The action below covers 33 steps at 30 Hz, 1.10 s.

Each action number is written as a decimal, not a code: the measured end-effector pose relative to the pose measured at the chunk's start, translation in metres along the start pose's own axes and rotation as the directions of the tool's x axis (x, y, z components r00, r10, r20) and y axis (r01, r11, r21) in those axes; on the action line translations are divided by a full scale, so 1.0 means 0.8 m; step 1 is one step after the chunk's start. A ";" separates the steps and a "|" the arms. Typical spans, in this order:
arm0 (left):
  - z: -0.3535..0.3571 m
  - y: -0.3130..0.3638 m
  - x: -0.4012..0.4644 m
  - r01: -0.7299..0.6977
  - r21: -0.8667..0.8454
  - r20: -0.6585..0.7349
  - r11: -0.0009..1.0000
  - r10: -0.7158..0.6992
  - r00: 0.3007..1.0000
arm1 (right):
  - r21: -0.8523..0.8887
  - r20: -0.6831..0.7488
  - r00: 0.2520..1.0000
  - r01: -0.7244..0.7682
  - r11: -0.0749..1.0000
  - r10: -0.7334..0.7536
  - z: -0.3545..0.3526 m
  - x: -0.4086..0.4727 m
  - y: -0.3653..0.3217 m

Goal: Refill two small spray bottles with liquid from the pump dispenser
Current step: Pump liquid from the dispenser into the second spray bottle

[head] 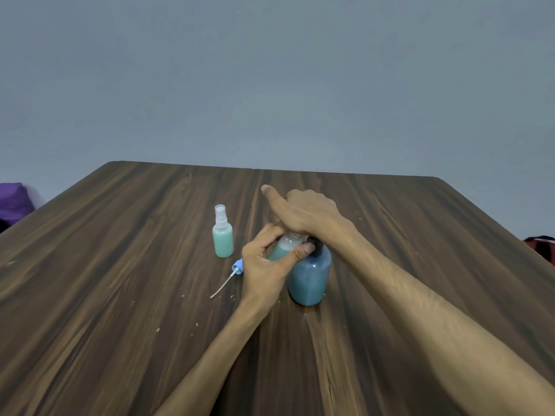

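Observation:
A blue pump dispenser with bluish liquid stands on the wooden table. My right hand lies flat on top of its pump head, which is hidden, with the index finger stretched out. My left hand grips an uncapped small spray bottle, tilted against the dispenser's neck and partly filled with green liquid. A second small spray bottle, capped and holding green liquid, stands upright to the left. A blue spray cap with its dip tube lies on the table beside my left hand.
Small pale specks dot the table near my left forearm. A purple object sits beyond the table's left edge and a red-and-black object beyond its right edge. A plain grey wall stands behind.

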<state>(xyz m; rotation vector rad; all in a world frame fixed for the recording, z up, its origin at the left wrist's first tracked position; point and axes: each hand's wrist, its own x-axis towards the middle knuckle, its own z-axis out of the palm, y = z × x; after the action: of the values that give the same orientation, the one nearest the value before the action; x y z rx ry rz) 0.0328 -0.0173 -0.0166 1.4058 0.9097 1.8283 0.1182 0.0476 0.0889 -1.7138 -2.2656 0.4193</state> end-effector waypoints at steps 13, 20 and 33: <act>0.004 -0.005 0.006 -0.005 -0.019 -0.008 1.000 0.005 1.000 | 0.039 -0.007 1.000 -0.016 0.999 0.016 -0.002 0.004 0.005; 0.003 -0.005 0.006 -0.007 -0.016 -0.014 1.000 0.006 1.000 | 0.051 -0.049 0.999 0.004 0.999 -0.001 -0.005 0.004 0.004; 0.001 -0.005 0.003 0.020 -0.015 -0.009 1.000 -0.020 1.000 | 0.065 -0.040 0.999 -0.022 0.998 0.024 0.000 0.000 0.000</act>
<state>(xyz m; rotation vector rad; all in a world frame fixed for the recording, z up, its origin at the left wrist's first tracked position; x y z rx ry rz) 0.0334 -0.0133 -0.0184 1.3755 0.9100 1.8249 0.1183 0.0476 0.0886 -1.7025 -2.1817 0.4539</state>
